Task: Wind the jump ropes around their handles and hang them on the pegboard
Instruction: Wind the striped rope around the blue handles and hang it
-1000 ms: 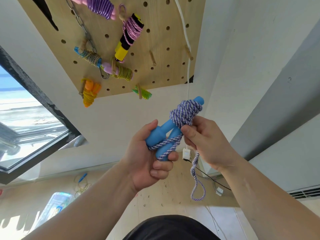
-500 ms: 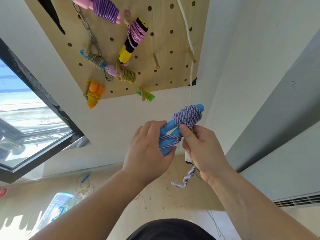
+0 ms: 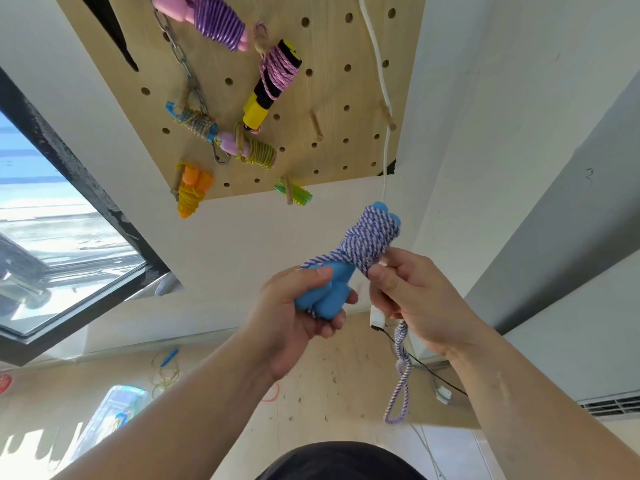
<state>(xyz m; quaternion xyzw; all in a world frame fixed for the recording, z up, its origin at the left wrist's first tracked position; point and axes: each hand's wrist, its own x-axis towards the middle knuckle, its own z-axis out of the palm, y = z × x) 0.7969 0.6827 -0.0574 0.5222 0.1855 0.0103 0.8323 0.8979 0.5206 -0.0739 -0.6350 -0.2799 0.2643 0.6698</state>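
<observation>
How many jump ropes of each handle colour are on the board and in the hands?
Pink-handled ropes: 2
Blue-handled ropes: 2
Yellow-and-black-handled ropes: 1
Orange-handled ropes: 1
Green-handled ropes: 1
Total: 7

The left grip (image 3: 304,317) holds two blue handles (image 3: 334,289) wound with purple-white rope (image 3: 372,237). The right grip (image 3: 412,299) pinches that rope, its loose loop (image 3: 398,386) hanging below.

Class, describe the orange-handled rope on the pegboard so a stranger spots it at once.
Find the wooden pegboard. At its lower left corner hangs the orange-handled rope. It alone pairs orange handles with bright yellow cord.
</observation>
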